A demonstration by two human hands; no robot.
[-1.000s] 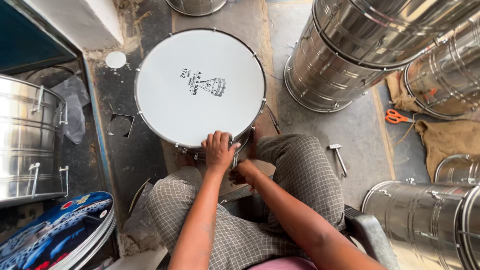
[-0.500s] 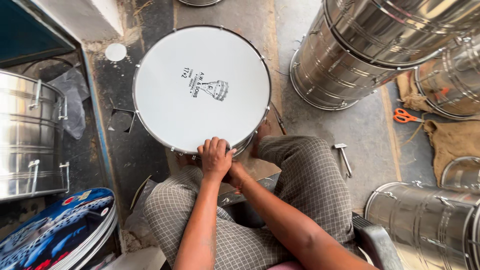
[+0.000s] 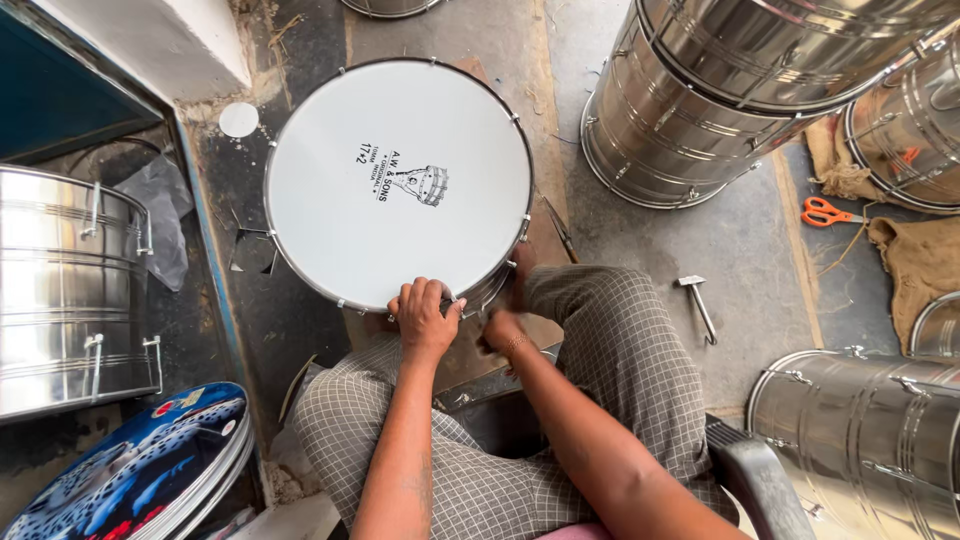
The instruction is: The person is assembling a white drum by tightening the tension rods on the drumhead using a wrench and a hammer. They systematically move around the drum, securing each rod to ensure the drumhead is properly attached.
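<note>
A large white-headed drum [image 3: 398,185] lies flat on the floor before the seated person, whose left hand [image 3: 425,318] clasps its near rim while the right hand [image 3: 502,330], fist closed, works just beside the shell.

Both bare forearms reach forward and down from the bottom of the view, converging between the knees. The left hand [image 3: 425,318] lies palm down, knuckles up, fingers curled over and gripping. The right hand [image 3: 503,330] sits just beside it, lower and partly hidden, closed into a loose fist with the wrist bent; a thin band circles that wrist.
</note>
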